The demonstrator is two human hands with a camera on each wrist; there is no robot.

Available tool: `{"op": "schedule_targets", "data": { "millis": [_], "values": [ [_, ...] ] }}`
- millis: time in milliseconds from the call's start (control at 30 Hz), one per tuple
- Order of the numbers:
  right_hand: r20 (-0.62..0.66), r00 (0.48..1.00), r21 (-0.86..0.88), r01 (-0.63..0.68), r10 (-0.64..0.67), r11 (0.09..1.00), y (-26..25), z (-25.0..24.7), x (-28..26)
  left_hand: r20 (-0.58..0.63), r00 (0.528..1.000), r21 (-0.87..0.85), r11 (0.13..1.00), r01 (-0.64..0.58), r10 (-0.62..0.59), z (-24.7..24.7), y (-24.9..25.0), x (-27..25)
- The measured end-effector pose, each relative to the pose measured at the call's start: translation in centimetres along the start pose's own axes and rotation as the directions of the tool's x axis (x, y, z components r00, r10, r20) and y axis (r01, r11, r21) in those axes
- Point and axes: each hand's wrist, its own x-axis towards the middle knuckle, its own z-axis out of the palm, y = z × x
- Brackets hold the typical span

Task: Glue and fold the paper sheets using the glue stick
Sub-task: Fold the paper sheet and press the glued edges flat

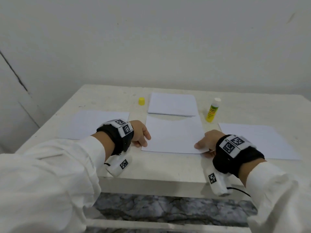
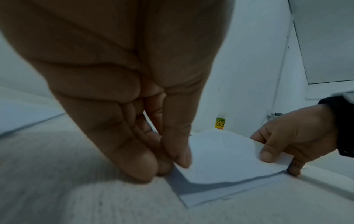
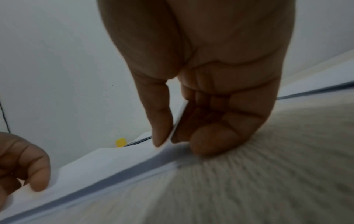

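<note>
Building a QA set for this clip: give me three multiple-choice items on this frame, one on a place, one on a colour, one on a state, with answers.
1. Where does the glue stick stand?
A. right of the far paper stack
B. left of the stack
C. on the centre sheet

2. What colour is the loose cap?
A. red
B. yellow
C. blue

3. What is the state of the centre sheet's near edge?
A. flat on the table
B. already folded over
C. lifted at both corners

Answers:
1. A, it stands upright on the table to the stack's right.
2. B, the cap left of the stack is yellow.
3. C, the left hand and right hand each pinch a near corner, with shadow under the raised edge.
</note>
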Motion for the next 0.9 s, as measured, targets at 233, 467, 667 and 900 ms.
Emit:
{"op": "schedule_targets", "data": {
  "millis": [233,467,667,900],
  "values": [
    [0.010,1.000,-0.035,0.008,-0.007,0.999,0.0,0.2,0.1,0.000,1.000,0.038,0.999,-0.007,0.007,0.2,-0.3,0.1],
    [-0.010,1.000,-0.059,0.007,-0.007,0.998,-0.1,0.4,0.3,-0.031,0.999,0.064,0.998,-0.007,0.009,0.4,-0.2,-0.1],
    [-0.030,0.999,-0.158,0.029,-0.034,0.987,-0.2,0.5,0.2,-0.061,0.998,0.183,0.983,-0.021,0.033,0.7,-0.1,-0.3],
    [0.018,0.996,-0.410,0.083,-0.083,0.908,-0.7,-2.1,-0.2,-0.058,0.997,0.269,0.963,-0.026,0.043,0.8,0.0,0.2]
  ]
}}
